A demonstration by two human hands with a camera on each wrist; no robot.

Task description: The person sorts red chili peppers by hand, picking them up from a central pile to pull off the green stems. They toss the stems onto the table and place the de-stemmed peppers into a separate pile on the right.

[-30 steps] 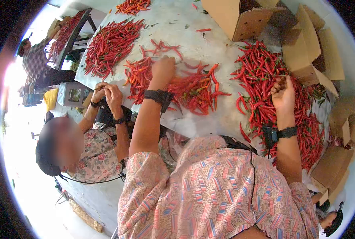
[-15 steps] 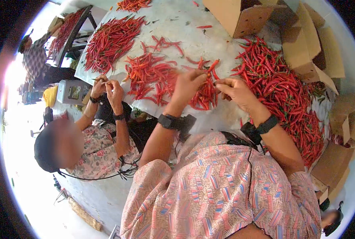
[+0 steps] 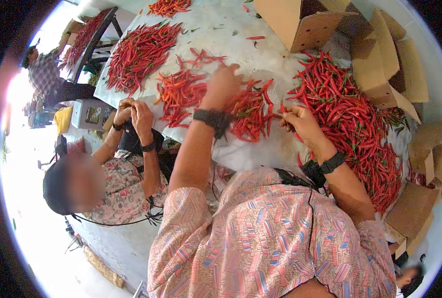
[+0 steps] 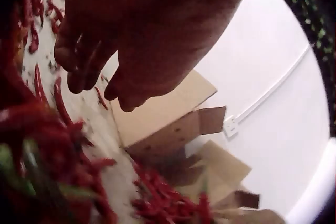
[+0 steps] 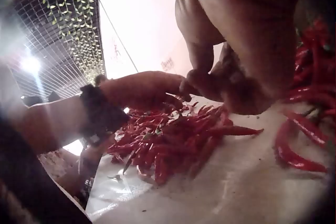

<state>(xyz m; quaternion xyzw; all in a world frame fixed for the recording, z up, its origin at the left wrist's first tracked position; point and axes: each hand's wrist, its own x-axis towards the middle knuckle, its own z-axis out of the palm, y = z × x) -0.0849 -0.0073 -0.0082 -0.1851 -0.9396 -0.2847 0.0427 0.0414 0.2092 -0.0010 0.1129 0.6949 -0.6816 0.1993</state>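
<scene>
My left hand [image 3: 224, 85] is over the middle of the table, blurred, above a loose pile of red and orange chillies [image 3: 248, 121]. In the left wrist view its fingers [image 4: 79, 71] hang loosely bent, with nothing showing between them. To the right, my right hand [image 3: 303, 124] has its thumb and fingers curled together, and a red chilli [image 3: 282, 107] stands up at the fingertips. The right wrist view shows these curled fingers [image 5: 231, 87] from behind, hiding what they pinch. Beside this hand lies a large heap of red chillies [image 3: 330, 99] with green stems.
Open cardboard boxes [image 3: 320, 30] stand at the back and right of the table. More chilli piles lie at the left, one of orange-red chillies [image 3: 181, 94] and one of red chillies [image 3: 144, 57]. A person in a floral shirt [image 3: 124, 186] works at the left, hands raised.
My right hand has come left from the big heap, fingers together. My left hand moved right to meet near it, then drew back up and slightly left.
</scene>
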